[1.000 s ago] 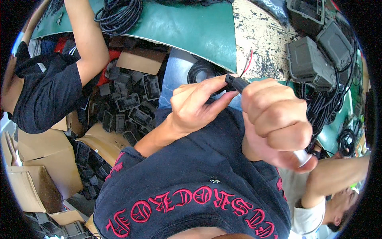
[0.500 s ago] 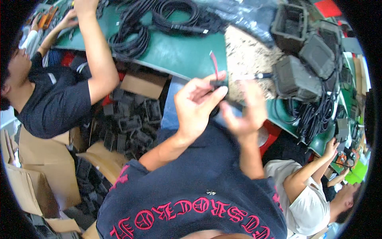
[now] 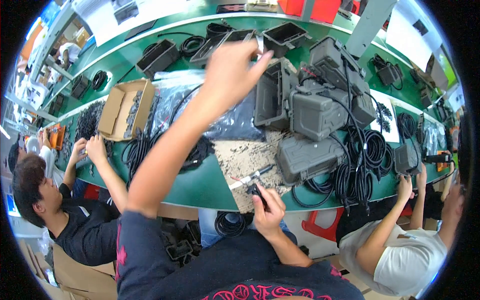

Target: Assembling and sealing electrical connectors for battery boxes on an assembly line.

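Cable end (image 3: 255, 190) sits half-hidden, pinched in right hand (image 3: 267, 212); blurred left hand (image 3: 231, 70) reaches out, fingers loose.

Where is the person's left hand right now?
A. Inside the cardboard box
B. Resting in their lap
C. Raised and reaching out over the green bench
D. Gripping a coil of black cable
C: the left hand is stretched forward above the green bench, while the right hand stays near its front edge.

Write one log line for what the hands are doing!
left hand: reaching over grey boxes | right hand: pinching black connector | bench: green
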Demonstrator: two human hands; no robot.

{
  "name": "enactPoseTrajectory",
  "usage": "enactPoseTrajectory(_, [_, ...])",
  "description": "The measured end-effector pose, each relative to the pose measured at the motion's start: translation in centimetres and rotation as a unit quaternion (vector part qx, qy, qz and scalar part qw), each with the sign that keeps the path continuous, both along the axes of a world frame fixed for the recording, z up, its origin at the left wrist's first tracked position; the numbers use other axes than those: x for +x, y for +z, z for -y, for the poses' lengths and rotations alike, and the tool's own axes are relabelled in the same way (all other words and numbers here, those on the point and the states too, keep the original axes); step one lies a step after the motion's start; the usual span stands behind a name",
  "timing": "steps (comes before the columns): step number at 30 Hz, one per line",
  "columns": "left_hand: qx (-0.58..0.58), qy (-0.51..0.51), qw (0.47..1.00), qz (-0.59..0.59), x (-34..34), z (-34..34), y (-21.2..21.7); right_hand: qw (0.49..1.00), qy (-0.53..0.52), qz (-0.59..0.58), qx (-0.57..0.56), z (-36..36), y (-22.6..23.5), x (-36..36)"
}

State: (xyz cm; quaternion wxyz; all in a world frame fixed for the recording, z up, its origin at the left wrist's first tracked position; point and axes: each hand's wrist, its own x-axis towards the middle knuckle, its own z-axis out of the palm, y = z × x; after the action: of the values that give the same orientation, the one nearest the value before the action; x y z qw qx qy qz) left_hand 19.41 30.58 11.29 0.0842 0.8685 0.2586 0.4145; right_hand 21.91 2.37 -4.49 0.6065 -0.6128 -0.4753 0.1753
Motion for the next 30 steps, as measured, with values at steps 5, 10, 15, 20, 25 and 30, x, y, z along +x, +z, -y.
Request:
enactPoseTrajectory(5, [-0.024,0.045,0.958,-0.283,16.1,-15.6,-7.2,0.999,0.013,0.000,-0.036,-0.6,0.0,-0.1])
enactPoseTrajectory(10, [-0.096,0.114,0.959,-0.241,15.1,-24.5,-9.7,0.998,0.064,-0.010,0.016,-2.1,-0.7,-0.7])
enactPoseTrajectory(15, [-0.198,-0.012,0.977,0.076,8.0,-12.6,0.2,1.000,0.013,0.000,0.025,-1.1,-1.0,0.7])
enactPoseTrajectory(20, [-0.225,0.125,0.956,0.138,-14.8,6.8,3.1,0.995,0.061,0.007,0.073,-0.5,-1.5,0.3])
enactPoseTrajectory(25, [-0.344,0.254,0.889,0.166,-24.3,25.2,-0.6,0.981,0.143,-0.048,0.119,1.9,-0.1,-1.2])
enactPoseTrajectory(30, [-0.532,0.254,0.770,0.246,-28.0,32.6,-5.4,0.953,0.254,0.058,0.152,3.7,2.4,-3.1])
